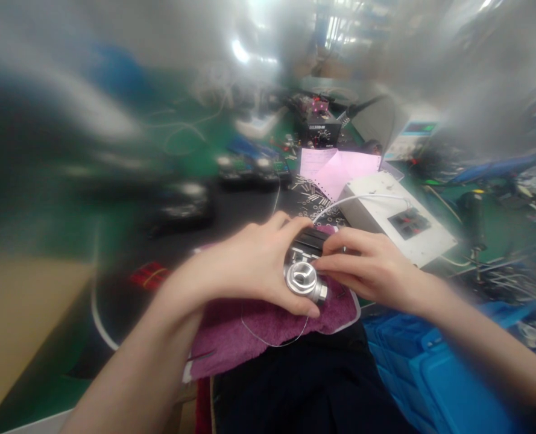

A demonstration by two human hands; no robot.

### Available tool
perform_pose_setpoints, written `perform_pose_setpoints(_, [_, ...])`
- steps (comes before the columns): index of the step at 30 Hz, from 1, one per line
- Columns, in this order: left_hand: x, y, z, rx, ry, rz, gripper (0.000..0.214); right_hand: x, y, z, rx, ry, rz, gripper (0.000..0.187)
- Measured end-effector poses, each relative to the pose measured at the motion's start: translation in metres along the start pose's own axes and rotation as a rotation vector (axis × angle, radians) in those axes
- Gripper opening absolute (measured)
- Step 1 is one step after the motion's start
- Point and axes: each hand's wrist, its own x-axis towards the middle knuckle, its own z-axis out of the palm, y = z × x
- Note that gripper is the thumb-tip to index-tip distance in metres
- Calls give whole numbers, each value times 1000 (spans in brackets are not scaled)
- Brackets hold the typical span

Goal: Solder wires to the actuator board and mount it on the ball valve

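My left hand (254, 265) is wrapped round a small silver metal part (302, 280) with a round face, thumb under it and fingers curled over a black ribbed piece (312, 239) behind. My right hand (367, 265) comes in from the right, its fingers pinched together against the same silver part. Both hands rest over a purple towel (258, 328) at the near edge of the bench. A thin white wire (268, 340) loops across the towel below the part.
A white box (397, 223) with a black switch panel sits to the right, pink papers (340, 169) behind it. Blue plastic bins (448, 374) stand at lower right. Black instruments and cables crowd the green bench behind; the left side is motion-blurred.
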Motion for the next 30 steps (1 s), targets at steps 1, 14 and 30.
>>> perform_pose_setpoints(1, [0,0,0,2,0,1,125,0,0,1,-15,11,-6,21])
perform_pose_setpoints(14, [-1,1,0,0,-7,1,124,-6,0,0,-50,3,-25,24])
perform_pose_setpoints(30, [-1,-1,1,11,9,15,123,-14,2,5,-108,7,-57,36])
